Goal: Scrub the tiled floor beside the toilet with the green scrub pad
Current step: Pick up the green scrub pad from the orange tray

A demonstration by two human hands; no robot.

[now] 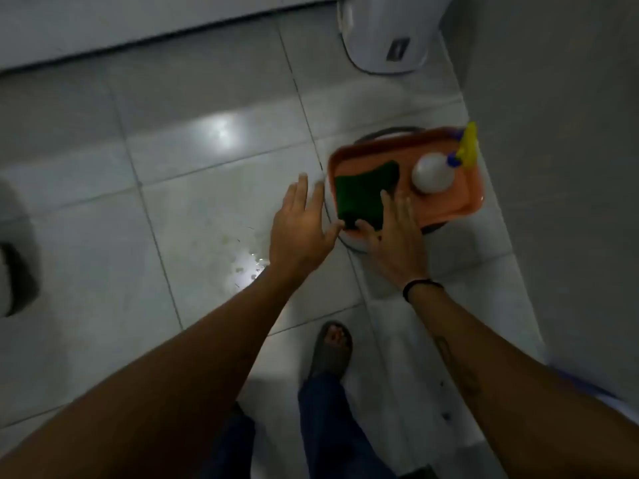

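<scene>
The green scrub pad [363, 188] lies in the left half of an orange tray [446, 202], which rests on a round white container by the right wall. My right hand [394, 233] is spread flat over the pad's near edge, thumb and fingertips touching it without a closed grip. My left hand [304, 223] hovers open just left of the tray, fingers apart, its thumb near the pad's near corner. The tiled floor [193, 209] is pale grey, with a wet, speckled patch [242, 261] under my left wrist. A white rounded shape at the left edge, perhaps the toilet [14, 271], is mostly cut off.
A white spray bottle [432, 174] with a yellow and blue nozzle stands in the tray's right half. A white bin [383, 32] stands at the top right. A grey wall [560, 133] runs down the right. My sandalled foot [332, 350] is below the hands.
</scene>
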